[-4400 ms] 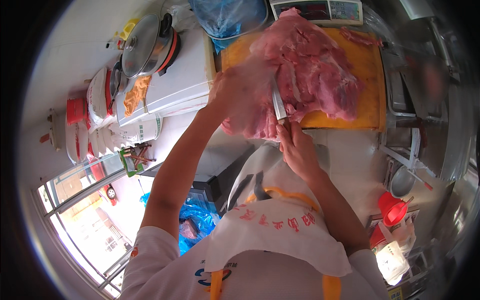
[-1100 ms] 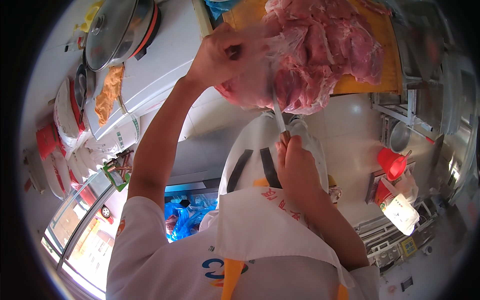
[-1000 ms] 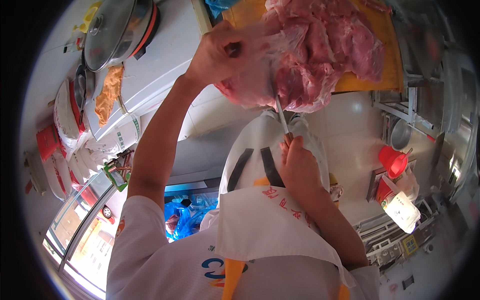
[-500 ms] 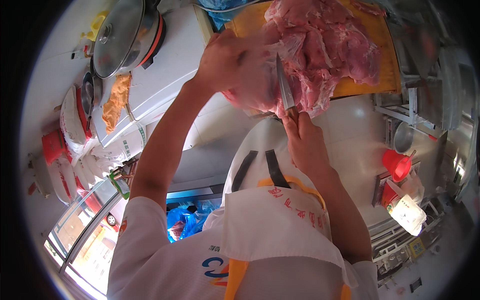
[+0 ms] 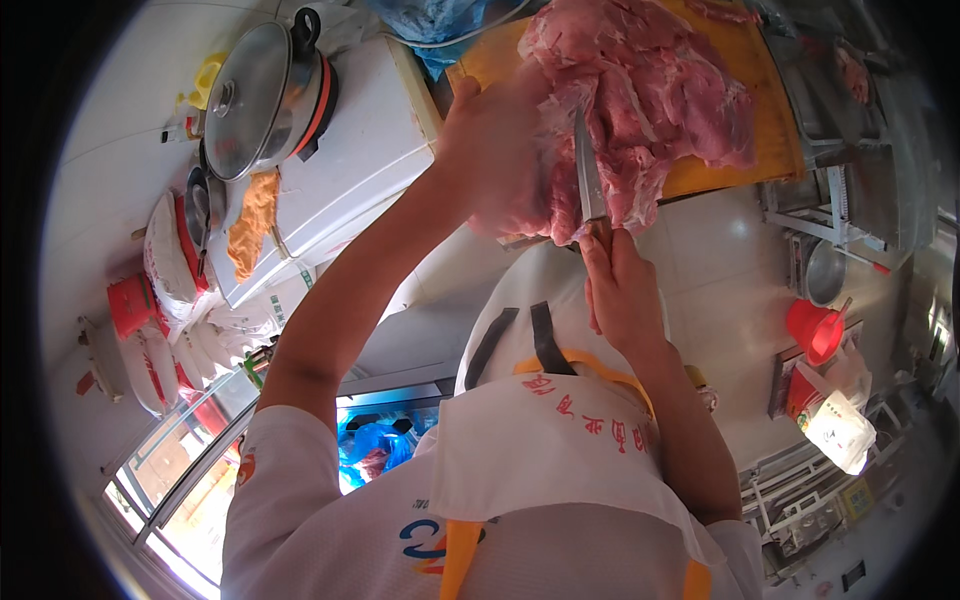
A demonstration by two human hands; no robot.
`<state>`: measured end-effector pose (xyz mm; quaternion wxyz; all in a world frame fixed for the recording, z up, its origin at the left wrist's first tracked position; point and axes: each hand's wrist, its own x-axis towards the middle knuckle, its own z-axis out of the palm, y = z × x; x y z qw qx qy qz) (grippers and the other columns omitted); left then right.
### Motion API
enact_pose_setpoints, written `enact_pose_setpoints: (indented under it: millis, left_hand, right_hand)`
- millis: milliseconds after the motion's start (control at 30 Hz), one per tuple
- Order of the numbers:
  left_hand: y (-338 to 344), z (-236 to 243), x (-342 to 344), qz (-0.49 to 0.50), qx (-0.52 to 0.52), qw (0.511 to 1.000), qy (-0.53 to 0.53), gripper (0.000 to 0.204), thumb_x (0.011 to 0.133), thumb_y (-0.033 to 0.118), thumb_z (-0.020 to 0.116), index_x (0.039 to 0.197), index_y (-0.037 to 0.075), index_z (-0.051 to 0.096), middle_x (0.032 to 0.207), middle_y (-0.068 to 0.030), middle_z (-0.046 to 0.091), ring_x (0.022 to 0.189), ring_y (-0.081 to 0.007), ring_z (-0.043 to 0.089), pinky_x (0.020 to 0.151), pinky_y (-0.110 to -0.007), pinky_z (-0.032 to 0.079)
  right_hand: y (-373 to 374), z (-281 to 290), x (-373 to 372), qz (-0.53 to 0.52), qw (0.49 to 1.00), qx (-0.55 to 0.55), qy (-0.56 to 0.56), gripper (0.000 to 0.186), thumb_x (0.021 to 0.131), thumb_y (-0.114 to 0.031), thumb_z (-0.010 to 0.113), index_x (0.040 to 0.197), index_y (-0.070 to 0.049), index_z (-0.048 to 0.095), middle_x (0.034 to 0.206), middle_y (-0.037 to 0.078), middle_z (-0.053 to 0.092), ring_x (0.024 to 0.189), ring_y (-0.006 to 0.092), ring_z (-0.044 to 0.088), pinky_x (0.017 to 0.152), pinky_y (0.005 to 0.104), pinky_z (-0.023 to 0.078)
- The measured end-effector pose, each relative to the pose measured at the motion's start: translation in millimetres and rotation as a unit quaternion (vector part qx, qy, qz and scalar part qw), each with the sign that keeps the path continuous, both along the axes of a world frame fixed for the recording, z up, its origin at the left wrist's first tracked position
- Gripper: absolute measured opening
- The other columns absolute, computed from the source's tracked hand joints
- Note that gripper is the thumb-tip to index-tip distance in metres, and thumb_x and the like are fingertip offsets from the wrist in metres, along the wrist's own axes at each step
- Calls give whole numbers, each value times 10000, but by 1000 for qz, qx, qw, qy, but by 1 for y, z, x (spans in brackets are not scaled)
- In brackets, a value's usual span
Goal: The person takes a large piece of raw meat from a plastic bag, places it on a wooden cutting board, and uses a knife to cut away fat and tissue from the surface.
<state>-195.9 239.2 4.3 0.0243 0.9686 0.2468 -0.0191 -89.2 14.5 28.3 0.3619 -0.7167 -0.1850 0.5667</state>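
A large slab of raw pink meat (image 5: 660,90) covers most of a yellow cutting board (image 5: 782,120) at the top. My right hand (image 5: 622,285) is closed around the handle of a knife (image 5: 588,170). The narrow blade points away from me and lies over the meat's near part, its tip by a fold. At the meat's left edge is my left hand (image 5: 490,135), near a flap of it. Part of this hand looks blurred, and its fingers cannot be made out, so its grip does not show.
Left of the board stands a white chest-like surface (image 5: 370,110) with a lidded electric pan (image 5: 262,100) and an orange cloth (image 5: 253,225). Blue plastic (image 5: 425,20) lies beyond. At right are a red bucket (image 5: 818,330) and a metal rack (image 5: 835,205).
My left hand has shifted right and slightly down along the meat. The knife has moved a little right, its blade now more upright in view. The whole view has swung slightly.
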Motion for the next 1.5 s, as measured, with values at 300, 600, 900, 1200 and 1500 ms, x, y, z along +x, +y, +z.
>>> enact_pose_setpoints:
  millis: [300,600,900,1200,1500]
  left_hand:
    - [-3,18,5,-13,-50,998,-22,159,804,217,702,892,89,736,1021,-40,715,1021,-261,621,939,-430,475]
    - [-20,11,15,-48,-62,990,-120,265,824,79,672,1085,77,716,1055,-94,733,1126,-321,649,1025,-448,512]
    - [-20,32,49,49,-118,986,103,269,803,96,649,1034,84,787,1009,-169,774,1035,-381,734,919,-496,574]
    - [7,-18,31,109,-159,978,76,285,809,135,577,968,55,800,921,-208,760,865,-397,747,854,-487,600]
    - [17,-30,19,52,-118,992,-9,242,850,125,539,823,12,752,767,-223,710,736,-411,731,744,-479,600]
  right_hand:
    - [-4,-2,9,-79,993,36,74,263,1130,-308,576,1091,-52,621,658,15,588,414,82,488,390,292,373]
    - [-1,-26,8,-131,990,45,38,351,1084,-375,640,1062,-25,666,692,31,621,518,97,575,487,309,449]
    - [-13,-30,19,-137,984,83,78,342,1091,-363,647,1014,-31,665,674,2,592,478,75,524,446,287,404]
    - [-12,-47,9,-127,978,158,52,308,1112,-337,631,1047,-38,672,663,-4,574,467,63,499,432,280,389]
    - [16,-76,-22,-10,903,277,-328,289,1128,-265,569,1032,7,561,735,205,654,625,407,672,551,490,511]
